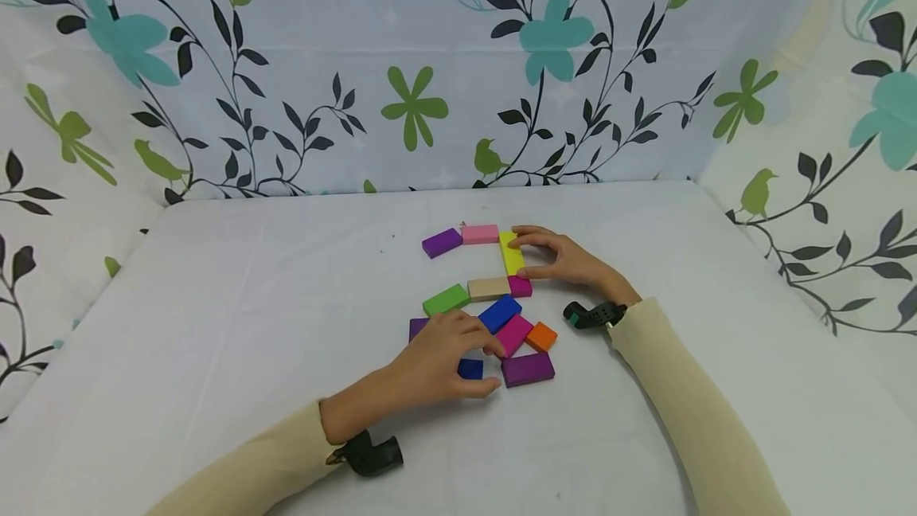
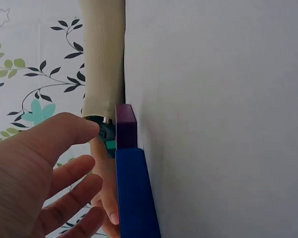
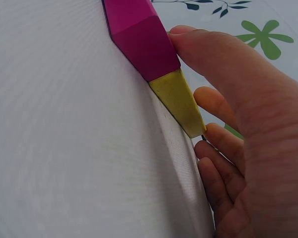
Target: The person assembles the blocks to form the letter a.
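My left hand [image 1: 444,353] hovers over the near blocks, thumb and fingers apart and nothing gripped. Under it lie a dark blue block [image 1: 470,369] and a partly hidden purple block [image 1: 418,329]; a wide purple block [image 1: 528,370] lies right of its fingertips. In the left wrist view, the blue block [image 2: 135,193] meets the purple block [image 2: 126,126] end to end. My right hand [image 1: 569,261] rests by the yellow block [image 1: 510,253], index finger over its top part. Its thumb is beside the small magenta block [image 1: 520,287], as the right wrist view also shows.
The row continues with a pink block [image 1: 480,234], purple block [image 1: 442,243], beige block [image 1: 489,288], green block [image 1: 446,299], blue block [image 1: 499,313], magenta block [image 1: 513,335] and orange block [image 1: 541,337]. A white cloth [image 1: 251,301] covers the table; patterned curtains [image 1: 444,46] stand behind.
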`<state>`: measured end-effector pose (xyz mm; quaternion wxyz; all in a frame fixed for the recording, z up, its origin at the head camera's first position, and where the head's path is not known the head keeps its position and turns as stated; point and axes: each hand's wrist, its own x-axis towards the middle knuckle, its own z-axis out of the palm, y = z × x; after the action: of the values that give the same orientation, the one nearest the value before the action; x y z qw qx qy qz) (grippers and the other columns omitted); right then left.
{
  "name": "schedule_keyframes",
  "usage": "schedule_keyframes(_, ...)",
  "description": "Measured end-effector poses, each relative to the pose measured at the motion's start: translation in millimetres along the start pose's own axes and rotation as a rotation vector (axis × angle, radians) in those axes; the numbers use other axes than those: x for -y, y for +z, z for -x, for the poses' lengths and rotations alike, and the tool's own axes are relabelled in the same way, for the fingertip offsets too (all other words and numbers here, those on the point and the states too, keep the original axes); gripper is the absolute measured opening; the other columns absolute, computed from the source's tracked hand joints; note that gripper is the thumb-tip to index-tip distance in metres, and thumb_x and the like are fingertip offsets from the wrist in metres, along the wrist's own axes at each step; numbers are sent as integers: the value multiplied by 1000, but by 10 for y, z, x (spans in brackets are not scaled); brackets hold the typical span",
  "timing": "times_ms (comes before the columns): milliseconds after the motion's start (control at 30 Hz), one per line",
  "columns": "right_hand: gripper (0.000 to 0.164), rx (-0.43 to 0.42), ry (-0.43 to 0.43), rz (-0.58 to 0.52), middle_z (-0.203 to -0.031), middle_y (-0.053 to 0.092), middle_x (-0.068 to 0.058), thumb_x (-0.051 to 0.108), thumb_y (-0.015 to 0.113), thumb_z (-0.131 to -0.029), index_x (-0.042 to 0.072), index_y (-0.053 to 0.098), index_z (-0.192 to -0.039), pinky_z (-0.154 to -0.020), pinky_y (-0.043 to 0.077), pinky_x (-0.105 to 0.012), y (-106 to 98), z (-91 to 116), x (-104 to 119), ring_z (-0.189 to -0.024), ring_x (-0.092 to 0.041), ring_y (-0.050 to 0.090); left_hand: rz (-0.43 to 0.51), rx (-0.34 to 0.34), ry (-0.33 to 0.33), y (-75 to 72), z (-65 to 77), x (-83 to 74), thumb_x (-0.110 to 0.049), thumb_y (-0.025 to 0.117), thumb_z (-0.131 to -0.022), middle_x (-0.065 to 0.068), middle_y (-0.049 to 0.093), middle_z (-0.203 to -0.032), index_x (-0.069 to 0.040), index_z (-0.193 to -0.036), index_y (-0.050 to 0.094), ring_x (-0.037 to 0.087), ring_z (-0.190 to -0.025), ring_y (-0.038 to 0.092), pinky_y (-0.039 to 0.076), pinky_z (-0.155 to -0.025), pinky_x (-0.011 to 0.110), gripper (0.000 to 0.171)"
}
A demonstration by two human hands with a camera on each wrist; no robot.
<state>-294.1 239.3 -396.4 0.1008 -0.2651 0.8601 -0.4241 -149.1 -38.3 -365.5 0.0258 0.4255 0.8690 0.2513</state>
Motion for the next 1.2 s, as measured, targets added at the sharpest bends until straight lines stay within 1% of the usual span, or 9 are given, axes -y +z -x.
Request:
schedule_keyframes(100, 51, 3, -8, 4, -157, 32, -8, 21, 74, -87, 12, 58, -134, -114, 15, -61, 13, -11, -21, -147, -31, 18, -17, 34, -13, 16, -30, -37, -38, 71, -87, -5, 63, -107, -20, -112, 69, 17, -115, 50, 40, -100, 45, 31)
schedule_keyframes(167, 51, 2, -10, 10, -157, 32, -8, 21, 74, -86, 12, 58, -134, -114, 15, -61, 20, -17, -23, -147, -31, 18, -17, 46, -16, 33, -49, -47, -39, 71, -87, -5, 63, -107, -20, -112, 70, 16, -113, 50, 41, -98, 43, 32)
schedule_keyframes(233, 51, 1, -16, 15, -157, 32, -6, 22, 75, -86, 14, 59, -134, -114, 15, -61, 20, -34, -73, -147, -30, 19, -21, 52, -20, 51, -64, -50, -39, 72, -87, -6, 62, -108, -20, -112, 69, 15, -112, 49, 41, -96, 40, 32)
schedule_keyframes(333, 51, 0, -13, 16, -156, 33, -6, 21, 75, -86, 14, 59, -134, -114, 15, -60, 19, -38, -64, -147, -29, 19, -37, 42, -10, 78, -86, -39, -39, 73, -86, -6, 61, -107, -20, -111, 70, 15, -110, 49, 40, -93, 39, 32)
schedule_keyframes(567, 52, -1, -9, 7, -157, 32, -7, 19, 75, -86, 11, 59, -134, -114, 15, -61, 23, -46, -33, -147, -30, 18, -74, 27, 10, 99, -123, -30, -40, 73, -85, -5, 60, -105, -22, -107, 72, 15, -109, 47, 37, -94, 43, 28)
schedule_keyframes(733, 51, -6, -8, 18, -156, 33, -6, 21, 75, -85, 14, 59, -133, -114, 17, -59, 11, -43, -36, -147, -29, 19, -86, 28, 9, 102, -136, -32, -40, 73, -85, -5, 59, -103, -22, -105, 72, 15, -108, 47, 37, -93, 42, 26)
schedule_keyframes(900, 51, -7, -12, 37, -157, 32, -6, 23, 75, -86, 15, 59, -134, -114, 18, -60, 3, -32, -48, -147, -30, 20, -100, 37, 8, 95, -130, -57, -38, 74, -84, -5, 59, -102, -22, -103, 72, 15, -107, 46, 35, -93, 42, 25)
schedule_keyframes(1067, 52, -6, -15, 35, -157, 32, -6, 26, 75, -86, 15, 59, -134, -114, 18, -60, 2, -23, -52, -147, -30, 19, -134, 46, 4, 83, -93, -84, -37, 72, -84, -6, 58, -102, -22, -101, 71, 14, -109, 46, 31, -95, 48, 23)
schedule_keyframes(1200, 52, -1, -18, 25, -157, 32, -7, 25, 75, -86, 14, 59, -134, -114, 17, -61, 2, -18, -53, -147, -31, 19, -138, 51, -7, 77, -54, -84, -36, 71, -84, -4, 58, -104, -22, -103, 70, 16, -112, 45, 30, -97, 51, 23)
